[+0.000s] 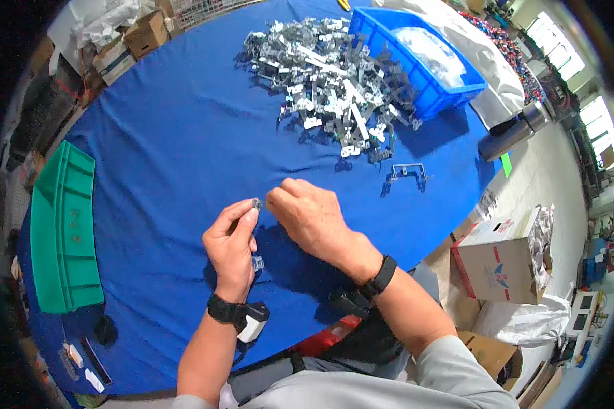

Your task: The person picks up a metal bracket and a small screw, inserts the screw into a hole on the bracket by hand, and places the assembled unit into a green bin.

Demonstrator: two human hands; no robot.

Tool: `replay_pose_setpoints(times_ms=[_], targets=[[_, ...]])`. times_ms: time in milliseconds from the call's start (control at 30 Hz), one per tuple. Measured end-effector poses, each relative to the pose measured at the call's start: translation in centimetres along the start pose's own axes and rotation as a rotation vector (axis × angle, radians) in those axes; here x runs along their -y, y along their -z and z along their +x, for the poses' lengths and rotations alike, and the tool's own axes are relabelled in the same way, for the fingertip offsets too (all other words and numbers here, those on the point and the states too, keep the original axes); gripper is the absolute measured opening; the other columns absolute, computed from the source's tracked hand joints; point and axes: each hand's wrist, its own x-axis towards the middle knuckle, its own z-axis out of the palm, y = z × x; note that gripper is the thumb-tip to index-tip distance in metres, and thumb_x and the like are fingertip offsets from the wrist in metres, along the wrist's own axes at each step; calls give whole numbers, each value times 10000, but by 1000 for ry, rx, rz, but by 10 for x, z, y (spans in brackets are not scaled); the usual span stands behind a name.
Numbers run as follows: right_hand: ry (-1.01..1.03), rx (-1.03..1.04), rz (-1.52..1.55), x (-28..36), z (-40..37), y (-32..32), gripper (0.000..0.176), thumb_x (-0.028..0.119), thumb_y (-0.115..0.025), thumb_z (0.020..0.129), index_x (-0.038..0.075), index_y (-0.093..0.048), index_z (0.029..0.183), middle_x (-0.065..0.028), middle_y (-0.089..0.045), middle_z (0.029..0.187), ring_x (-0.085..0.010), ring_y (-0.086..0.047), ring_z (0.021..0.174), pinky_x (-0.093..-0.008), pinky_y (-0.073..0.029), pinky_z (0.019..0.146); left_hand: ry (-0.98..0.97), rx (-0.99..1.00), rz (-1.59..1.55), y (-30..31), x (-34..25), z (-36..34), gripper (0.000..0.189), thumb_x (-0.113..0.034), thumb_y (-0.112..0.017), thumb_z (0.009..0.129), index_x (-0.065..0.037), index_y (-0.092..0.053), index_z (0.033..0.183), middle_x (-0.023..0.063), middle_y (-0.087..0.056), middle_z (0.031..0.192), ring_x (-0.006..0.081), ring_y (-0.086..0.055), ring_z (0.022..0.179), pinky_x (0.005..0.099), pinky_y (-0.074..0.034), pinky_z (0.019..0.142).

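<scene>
Beyond hands (307, 218) and clip (256, 202), wide cloth (177, 157)

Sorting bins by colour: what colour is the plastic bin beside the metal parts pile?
The bin is blue; head view.

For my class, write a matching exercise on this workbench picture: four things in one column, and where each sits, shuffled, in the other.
Things
1. green tray
2. blue bin
3. pile of metal brackets
4. small metal part

Places
A. pinched between the fingers of the left hand and right hand
B. far right corner of the table
C. left edge of the table
D. far middle of the table, heaped against the bin

Pairs: 1-C, 2-B, 3-D, 4-A
</scene>
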Motion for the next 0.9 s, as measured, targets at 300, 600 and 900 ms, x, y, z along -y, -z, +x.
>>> replay_pose_setpoints(times_ms=[300, 600, 900], targets=[[-135, 30, 171, -2, -1, 0, 133, 149, -625, 887, 67, -538, 829, -111, -530, 766, -338, -594, 715, -459, -484, 585, 10, 35, -16, 1, -2, 2, 160, -11, -689, 892, 10, -721, 1047, 44, -695, 890, 32, -508, 553, 170, -401, 465], [-177, 68, 93, -3, 0, -2, 282, 244, -601, 947, 33, -544, 768, -165, -581, 718, -388, -618, 648, -489, -483, 546, -50, 26, 11, -2, 0, -1, 158, -12, -695, 889, 6, -721, 1044, 53, -702, 937, 37, -543, 613, 174, -429, 484], [-201, 16, 211, -1, 1, -5, 317, 238, -618, 943, 24, -507, 737, -190, -583, 691, -396, -596, 630, -481, -447, 534, -31, 41, -2, 2, 1, 3, 157, -10, -693, 890, 5, -725, 1043, 64, -702, 954, 43, -551, 624, 177, -442, 494]])
